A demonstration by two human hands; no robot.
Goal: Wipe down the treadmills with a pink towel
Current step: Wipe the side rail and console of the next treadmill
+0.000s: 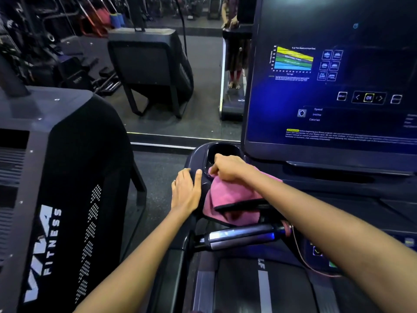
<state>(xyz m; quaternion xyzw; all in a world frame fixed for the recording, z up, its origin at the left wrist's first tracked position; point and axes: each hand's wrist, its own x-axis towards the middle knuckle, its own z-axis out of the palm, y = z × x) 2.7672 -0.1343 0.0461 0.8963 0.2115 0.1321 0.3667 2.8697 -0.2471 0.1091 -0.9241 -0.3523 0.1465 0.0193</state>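
A pink towel (228, 197) with a dark hem lies bunched on the left end of the treadmill console (338, 184), beside its round cup holder (223, 152). My right hand (230, 168) grips the towel's upper edge at the cup holder's rim, fingers curled into the cloth. My left hand (186, 190) rests flat on the console's left edge, fingers straight, just left of the towel. Below the towel, a chrome handlebar grip (239, 237) juts out over the treadmill belt (261, 288).
The lit console screen (334, 86) rises at the right. A black machine marked "FITNESS" (56, 199) stands close on the left. A wall mirror (180, 86) ahead reflects gym equipment and a person. A thin pink cord (302, 258) hangs by the handlebar.
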